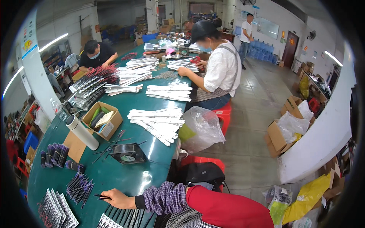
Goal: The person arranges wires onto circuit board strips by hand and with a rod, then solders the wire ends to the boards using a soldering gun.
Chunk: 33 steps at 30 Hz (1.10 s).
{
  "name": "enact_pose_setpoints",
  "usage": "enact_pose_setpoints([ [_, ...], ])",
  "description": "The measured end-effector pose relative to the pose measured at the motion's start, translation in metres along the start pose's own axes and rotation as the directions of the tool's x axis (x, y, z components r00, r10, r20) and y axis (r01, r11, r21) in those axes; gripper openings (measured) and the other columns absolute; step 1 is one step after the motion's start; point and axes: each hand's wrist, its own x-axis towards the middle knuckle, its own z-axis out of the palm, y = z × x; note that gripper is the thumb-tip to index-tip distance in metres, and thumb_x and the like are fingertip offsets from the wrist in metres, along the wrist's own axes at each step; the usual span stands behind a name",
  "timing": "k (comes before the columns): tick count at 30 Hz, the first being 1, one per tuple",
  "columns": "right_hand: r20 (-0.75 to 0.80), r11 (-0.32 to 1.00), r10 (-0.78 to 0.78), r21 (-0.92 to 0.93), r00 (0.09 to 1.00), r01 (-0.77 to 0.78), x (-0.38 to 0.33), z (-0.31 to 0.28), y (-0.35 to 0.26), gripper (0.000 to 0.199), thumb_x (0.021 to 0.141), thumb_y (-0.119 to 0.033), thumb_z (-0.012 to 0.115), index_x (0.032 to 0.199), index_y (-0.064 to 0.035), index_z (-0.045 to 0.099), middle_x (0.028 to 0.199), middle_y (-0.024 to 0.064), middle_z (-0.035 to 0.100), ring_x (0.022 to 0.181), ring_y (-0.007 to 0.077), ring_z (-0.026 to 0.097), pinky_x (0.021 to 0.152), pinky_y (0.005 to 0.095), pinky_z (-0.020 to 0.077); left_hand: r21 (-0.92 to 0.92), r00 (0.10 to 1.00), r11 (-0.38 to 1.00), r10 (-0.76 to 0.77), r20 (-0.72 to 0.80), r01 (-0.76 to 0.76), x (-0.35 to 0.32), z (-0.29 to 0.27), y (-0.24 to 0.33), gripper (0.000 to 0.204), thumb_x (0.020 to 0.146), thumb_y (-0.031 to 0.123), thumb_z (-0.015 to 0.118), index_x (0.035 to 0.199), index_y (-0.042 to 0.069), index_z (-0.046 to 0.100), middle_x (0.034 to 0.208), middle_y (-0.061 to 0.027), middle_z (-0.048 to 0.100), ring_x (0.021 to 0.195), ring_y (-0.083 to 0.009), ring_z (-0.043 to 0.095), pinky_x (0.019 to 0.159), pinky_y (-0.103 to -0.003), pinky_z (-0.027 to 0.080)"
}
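My right hand [118,199], at the end of a purple checked sleeve cover, reaches in over the near part of the green table. Its fingers are closed on a few thin black wires [99,197] that stick out to the left. Below it, several black wires [127,216] lie side by side next to a white printed strip [108,221]. Left of the hand is a loose pile of black wires with purple ends [80,188]. White patterned cards with wires [57,209] lie at the near left corner. My left hand is out of view.
On the green table [114,174] stand a black box fan [128,153], a white flask [81,132] and an open carton [108,127]. Tied wire bundles [57,155] and fanned white strips [159,121] lie around. Two people work farther along the table; another stands behind.
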Motion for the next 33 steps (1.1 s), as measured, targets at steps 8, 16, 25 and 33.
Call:
enact_pose_setpoints([
  [8,-0.055,0.999,-0.042,-0.004,0.998,0.042,-0.015,-0.008,-0.004,0.015,0.092,-0.010,0.067,0.096,0.0033,0.062,0.087,0.0144,0.054,0.076,0.0325,0.056,0.068,0.0410,0.0438,-0.345,0.582,0.524,-0.396,0.710,0.778,-0.057,0.054,0.066,0.038,0.099,0.023,0.060,0.135,0.010,0.056,0.103,-0.0034,0.065,0.085,-0.0187,0.060,0.072,-0.039,0.049],
  [16,-0.032,0.997,-0.055,-0.057,0.998,0.053,-0.013,-0.002,0.003,0.020,0.093,-0.012,0.065,0.103,0.0054,0.065,0.084,0.0148,0.055,0.074,0.0310,0.054,0.067,0.0401,0.0437,-0.132,0.176,0.244,-0.171,0.969,0.961,-0.109,0.049,0.052,0.015,0.104,0.036,0.042,0.102,0.029,0.055,0.075,0.0007,0.050,0.063,-0.0211,0.042,0.054,-0.038,0.037],
  [25,-0.055,0.998,-0.055,-0.026,0.997,0.054,-0.009,0.000,0.007,0.016,0.095,-0.010,0.062,0.101,0.0041,0.061,0.089,0.0161,0.055,0.080,0.0363,0.055,0.073,0.0436,0.0441,-0.210,0.257,0.323,-0.112,0.960,0.923,-0.117,0.064,0.048,0.014,0.104,0.031,0.045,0.100,0.023,0.056,0.073,-0.0006,0.050,0.062,-0.0191,0.043,0.053,-0.036,0.038],
  [33,-0.034,0.996,-0.075,-0.051,0.997,0.074,-0.011,0.003,0.005,0.016,0.090,0.004,0.055,0.106,0.0026,0.052,0.098,0.0163,0.046,0.086,0.0414,0.054,0.071,0.0498,0.0400,-0.353,0.377,0.497,0.056,0.925,0.793,-0.116,0.082,0.047,0.014,0.104,0.030,0.046,0.099,0.021,0.055,0.073,-0.0010,0.050,0.061,-0.0184,0.043,0.052,-0.035,0.037],
])
